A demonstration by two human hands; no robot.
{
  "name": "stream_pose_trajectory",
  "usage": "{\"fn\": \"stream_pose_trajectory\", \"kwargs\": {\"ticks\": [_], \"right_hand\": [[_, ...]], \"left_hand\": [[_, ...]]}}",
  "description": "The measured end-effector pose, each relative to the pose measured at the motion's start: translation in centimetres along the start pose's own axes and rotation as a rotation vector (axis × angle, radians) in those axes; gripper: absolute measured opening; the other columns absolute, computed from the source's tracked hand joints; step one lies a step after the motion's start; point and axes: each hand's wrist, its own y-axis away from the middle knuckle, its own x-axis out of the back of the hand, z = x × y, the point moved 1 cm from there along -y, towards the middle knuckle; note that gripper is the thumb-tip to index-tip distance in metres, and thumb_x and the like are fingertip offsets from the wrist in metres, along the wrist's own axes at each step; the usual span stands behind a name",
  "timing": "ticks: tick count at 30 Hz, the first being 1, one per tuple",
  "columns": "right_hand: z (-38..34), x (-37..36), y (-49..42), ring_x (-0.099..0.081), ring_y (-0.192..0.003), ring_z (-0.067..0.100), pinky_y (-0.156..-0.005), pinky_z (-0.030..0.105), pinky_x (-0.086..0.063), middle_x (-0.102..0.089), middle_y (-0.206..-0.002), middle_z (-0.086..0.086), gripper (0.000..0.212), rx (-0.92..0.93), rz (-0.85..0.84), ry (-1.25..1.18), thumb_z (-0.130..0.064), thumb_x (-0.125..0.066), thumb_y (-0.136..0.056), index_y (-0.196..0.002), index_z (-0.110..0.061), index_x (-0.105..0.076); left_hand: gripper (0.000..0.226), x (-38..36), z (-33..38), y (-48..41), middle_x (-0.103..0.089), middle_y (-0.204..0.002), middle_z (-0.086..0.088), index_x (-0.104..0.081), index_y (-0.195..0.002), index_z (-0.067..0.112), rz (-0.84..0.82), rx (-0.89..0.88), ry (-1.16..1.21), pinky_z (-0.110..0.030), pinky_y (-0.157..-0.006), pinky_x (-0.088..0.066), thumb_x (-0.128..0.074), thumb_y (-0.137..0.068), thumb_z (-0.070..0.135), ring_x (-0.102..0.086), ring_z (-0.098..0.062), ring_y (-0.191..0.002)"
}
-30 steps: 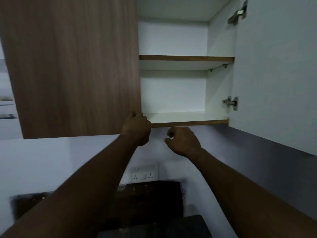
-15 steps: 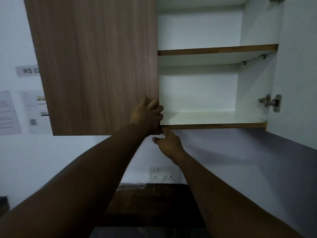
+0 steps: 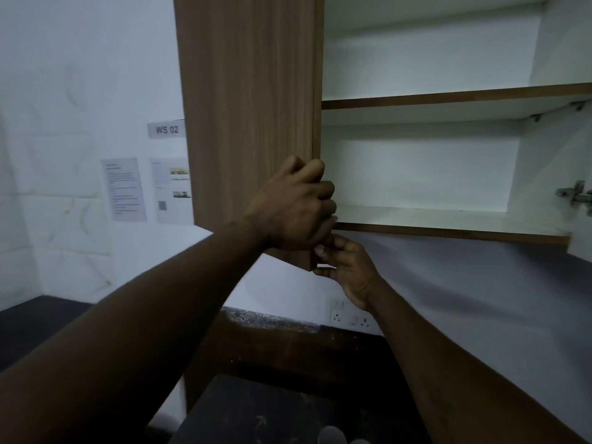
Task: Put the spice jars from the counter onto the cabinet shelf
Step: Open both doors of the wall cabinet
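A wall cabinet stands open above the counter. Its wood-grain left door (image 3: 250, 116) hangs swung partly outward. My left hand (image 3: 296, 209) is wrapped around that door's free edge near its bottom corner. My right hand (image 3: 346, 267) sits just beneath, fingers curled at the door's lower corner and touching it. The lower shelf (image 3: 448, 219) and the upper shelf (image 3: 448, 99) are white inside with brown front edges, and both are bare. No spice jar can be made out; something pale and round (image 3: 331, 435) shows at the bottom edge, too cut off to tell.
The right door, white inside, is open at the far right with a metal hinge (image 3: 576, 195). A dark counter (image 3: 288, 408) lies below, a wall socket (image 3: 352, 318) behind it. Paper sheets (image 3: 125, 189) and a "WS 02" label (image 3: 166, 129) hang on the left wall.
My left hand has taken hold of the left door's edge and the door has swung outward. My right hand moved left under its corner. The view shifted left.
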Motion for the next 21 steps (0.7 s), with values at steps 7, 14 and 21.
{"fn": "stream_pose_trajectory", "kwargs": {"ticks": [7,14,21], "right_hand": [[-0.8,-6.4,0.9,-0.072,-0.094,0.028,-0.079,0.043,-0.059,-0.076,-0.104,0.008,0.020,0.005,-0.164,-0.161,-0.029,-0.065,-0.091,-0.103,-0.023,-0.080],[-2.4,-14.4,0.4,-0.073,-0.105,0.028,-0.086,0.051,-0.060,-0.076,-0.112,0.009,0.023,0.109,-0.235,-0.072,-0.019,-0.066,-0.093,-0.115,-0.019,-0.075],[-2.5,-23.6,0.1,-0.070,-0.103,0.012,-0.084,0.032,-0.059,-0.071,-0.120,-0.017,0.037,0.160,-0.191,0.139,-0.031,-0.079,-0.088,-0.124,-0.032,-0.069]], "left_hand": [[0.046,5.1,0.2,4.4,-0.061,-0.073,-0.002,-0.067,-0.070,0.013,0.066,0.145,-0.104,-0.043,-0.075,-0.033,-0.044,-0.100,0.040,-0.048,-0.029,-0.085],[0.034,10.3,-2.7,10.1,-0.065,-0.081,-0.001,-0.063,-0.068,0.013,0.159,0.284,-0.209,-0.043,-0.068,-0.035,-0.053,-0.095,0.031,-0.048,-0.032,-0.081],[0.023,14.1,-6.2,17.6,-0.056,-0.139,-0.006,-0.069,-0.107,0.012,-0.062,0.581,-0.163,-0.036,-0.056,-0.048,-0.055,-0.090,0.019,-0.056,-0.030,-0.082]]}}
